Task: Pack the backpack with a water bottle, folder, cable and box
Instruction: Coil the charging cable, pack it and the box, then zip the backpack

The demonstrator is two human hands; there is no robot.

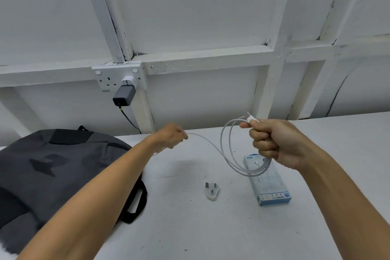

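A white cable stretches between both hands above the white table. My right hand grips a few coiled loops of it, with the plug end sticking out above the thumb. My left hand pinches the cable's other stretch, its fingers curled round it. A dark grey backpack lies flat on the left of the table, under my left forearm. A pale blue box lies on the table below my right hand. No bottle or folder is in view.
A white three-pin plug lies prongs up in the middle of the table. On the white panelled wall a double socket holds a grey charger with a dark lead running down behind the table.
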